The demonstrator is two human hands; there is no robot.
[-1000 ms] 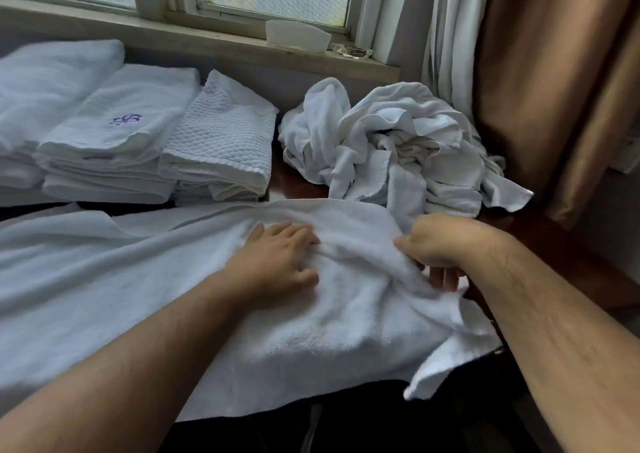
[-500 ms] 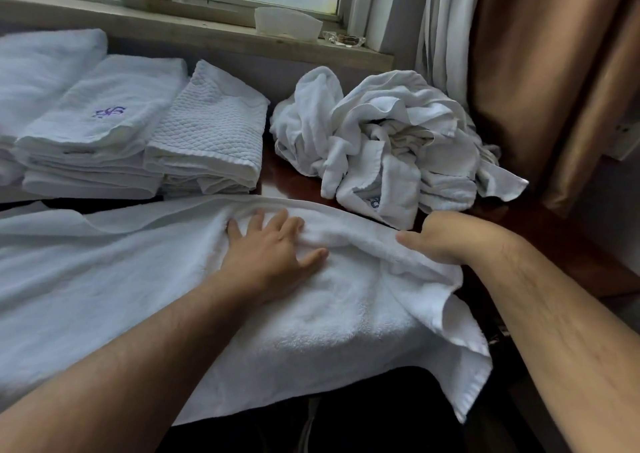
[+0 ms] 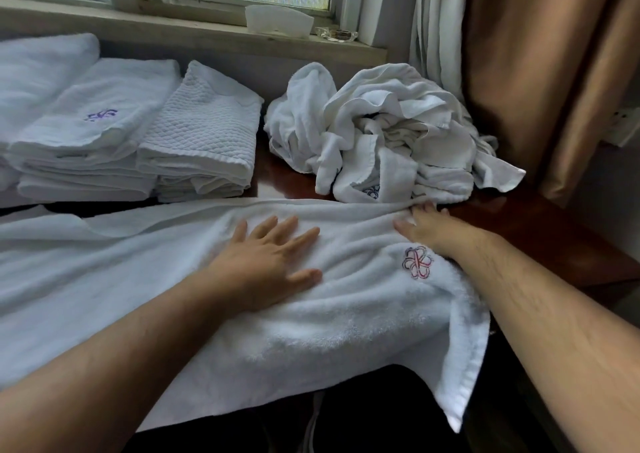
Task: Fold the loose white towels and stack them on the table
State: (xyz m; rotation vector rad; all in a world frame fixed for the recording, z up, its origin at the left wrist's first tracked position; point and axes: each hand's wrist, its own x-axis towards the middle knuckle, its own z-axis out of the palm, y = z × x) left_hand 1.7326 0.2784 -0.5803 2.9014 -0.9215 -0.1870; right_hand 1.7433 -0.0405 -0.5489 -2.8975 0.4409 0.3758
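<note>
Two hands: both lay palm-down and flat on one spread towel.
Towel (image 3: 145, 290): lay under both hands, stretched far out past the left hand, its near edge hanging off the table's front below the forearms.
Table (image 3: 540, 231): dark glossy wood showed just beyond and outside the right hand.
Pile (image 3: 384, 134): loose white towels sat crumpled just beyond the right hand, apart from the fingertips.
Stacks (image 3: 138, 134): folded towels stood beyond the left hand, well apart from it, side by side under the sill.
Left hand (image 3: 266, 262): open, fingers spread, pressed on the towel's middle, gripping nothing.
Right hand (image 3: 429, 227): open, fingers reaching to the towel's far edge, gripping nothing.
Emblem (image 3: 417, 262): stitched flower on the towel, between the hands, just beside the right wrist.
</note>
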